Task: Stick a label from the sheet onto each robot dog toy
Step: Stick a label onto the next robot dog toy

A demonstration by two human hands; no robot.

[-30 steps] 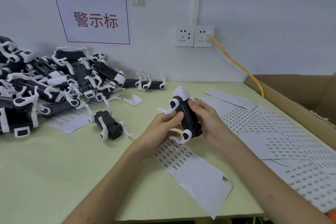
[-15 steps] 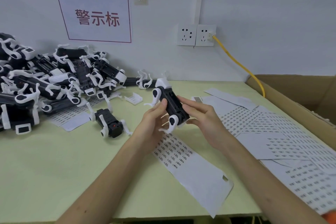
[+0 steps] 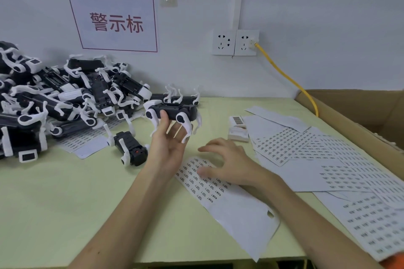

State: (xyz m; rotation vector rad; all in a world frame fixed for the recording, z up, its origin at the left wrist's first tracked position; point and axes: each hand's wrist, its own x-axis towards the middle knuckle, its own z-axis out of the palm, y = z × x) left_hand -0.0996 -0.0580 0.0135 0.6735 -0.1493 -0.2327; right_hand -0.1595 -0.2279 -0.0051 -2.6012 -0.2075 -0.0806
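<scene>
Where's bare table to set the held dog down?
Free: near-left table, bordered by toy pile, lone dog and left forearm. Also a back strip between held dog and white boxes. Crowded: label sheets cover the right.

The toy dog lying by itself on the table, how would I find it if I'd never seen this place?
Start at the big pile of toy dogs on the left of the table. Just right of the pile, near the left hand, one toy dog lies alone on the bare tabletop. It shows a small red dot on its black body, and nobody holds it.
</scene>
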